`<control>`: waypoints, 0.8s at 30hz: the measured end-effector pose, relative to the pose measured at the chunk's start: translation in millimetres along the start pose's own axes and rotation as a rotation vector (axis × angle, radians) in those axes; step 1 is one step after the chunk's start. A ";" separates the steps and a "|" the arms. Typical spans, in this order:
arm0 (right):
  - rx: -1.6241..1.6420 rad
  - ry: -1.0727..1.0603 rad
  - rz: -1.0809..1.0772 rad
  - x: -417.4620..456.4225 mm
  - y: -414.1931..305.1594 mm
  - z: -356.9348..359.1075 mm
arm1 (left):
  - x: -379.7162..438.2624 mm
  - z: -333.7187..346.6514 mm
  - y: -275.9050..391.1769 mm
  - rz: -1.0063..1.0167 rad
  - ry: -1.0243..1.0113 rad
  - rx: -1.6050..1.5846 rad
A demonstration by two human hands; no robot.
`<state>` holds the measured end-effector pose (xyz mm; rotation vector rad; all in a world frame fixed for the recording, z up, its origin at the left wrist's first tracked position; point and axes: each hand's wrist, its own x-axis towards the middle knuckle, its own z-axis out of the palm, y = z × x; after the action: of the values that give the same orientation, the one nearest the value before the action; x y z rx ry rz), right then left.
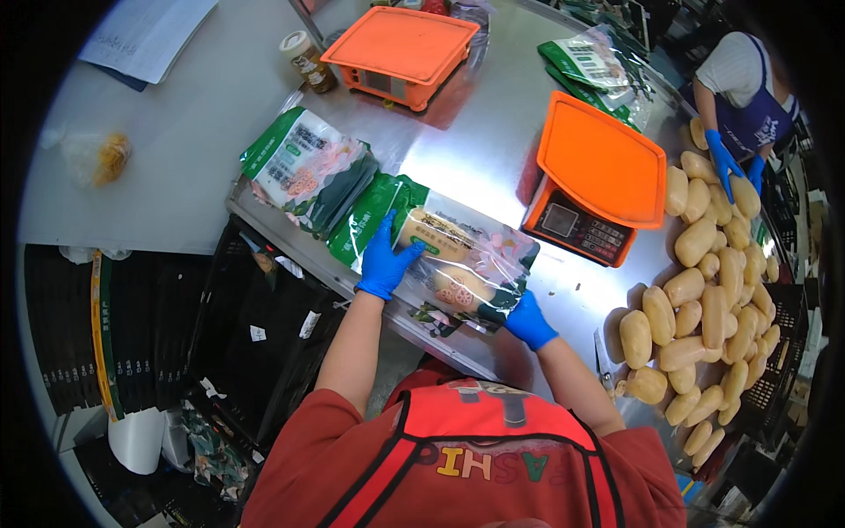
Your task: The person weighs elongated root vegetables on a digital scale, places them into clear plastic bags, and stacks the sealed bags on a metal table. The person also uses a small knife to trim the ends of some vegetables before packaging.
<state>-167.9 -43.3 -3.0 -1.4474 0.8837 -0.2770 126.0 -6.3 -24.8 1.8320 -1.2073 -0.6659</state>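
Observation:
A printed plastic bag with pale lotus root pieces inside lies on the metal table in front of me. My left hand, in a blue glove, rests on the bag's green end with thumb and fingers spread. My right hand, also gloved, is at the bag's far right lower corner; its fingertips are partly hidden by the bag. A stack of flat printed bags lies up and left of my left hand. To the right of the bag stands an orange digital scale with a bare tray.
A pile of lotus root pieces covers the table's right side, with a knife beside it. Another orange scale, a jar and more bags stand farther back. A co-worker in blue gloves touches the pile. Black crates sit at lower left.

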 end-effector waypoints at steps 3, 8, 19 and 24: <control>0.313 0.207 0.070 -62.4 21.2 -34.0 | -2.1 5.0 -6.6 0.035 0.012 -0.083; 0.139 0.591 0.152 -136.5 58.0 -73.5 | -1.7 -0.7 -20.9 0.060 -0.042 -0.135; -0.500 0.343 -0.459 -14.2 31.9 13.6 | 10.7 -4.0 -27.9 -0.010 -0.041 -0.129; -0.577 0.359 -0.411 87.3 69.3 26.2 | 7.9 2.5 -32.5 -0.001 -0.015 -0.134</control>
<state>-115.6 -70.5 -101.2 -2.1663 0.9939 -0.6411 142.9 -7.9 -53.8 1.7194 -1.1440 -0.7437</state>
